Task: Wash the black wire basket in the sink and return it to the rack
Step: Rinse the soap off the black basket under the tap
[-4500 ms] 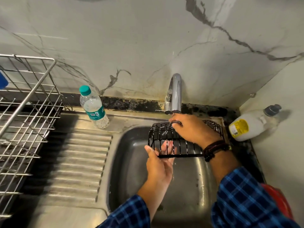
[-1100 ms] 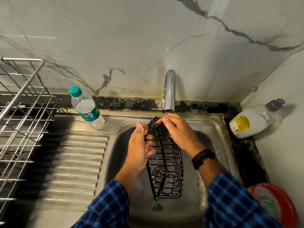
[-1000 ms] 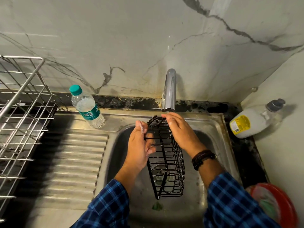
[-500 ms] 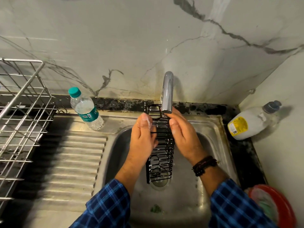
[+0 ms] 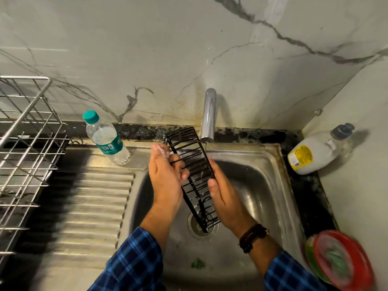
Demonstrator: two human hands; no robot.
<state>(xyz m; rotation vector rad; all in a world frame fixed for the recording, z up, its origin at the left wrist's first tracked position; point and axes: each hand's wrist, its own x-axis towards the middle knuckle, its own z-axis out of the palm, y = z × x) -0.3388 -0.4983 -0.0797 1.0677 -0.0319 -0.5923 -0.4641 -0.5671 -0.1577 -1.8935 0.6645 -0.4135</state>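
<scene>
Drainboard (image 5: 88, 206) toward rack (image 5: 25, 111) seemingly passable; bottle (image 5: 107, 141), tap (image 5: 208, 116) behind.

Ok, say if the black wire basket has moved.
Yes. The black wire basket turned from crosswise below the faucet to endwise, top tilted left of it.

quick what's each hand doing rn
left hand: closed, fingers curled round wires of the black wire basket
right hand: closed, thumb and fingers pinching the basket's other edge

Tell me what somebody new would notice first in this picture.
The left hand and right hand grip a black wire basket tilted over the sink, beneath the faucet. A teal-capped water bottle stands behind the drainboard, by a metal rack; a white jug sits at the right.
</scene>
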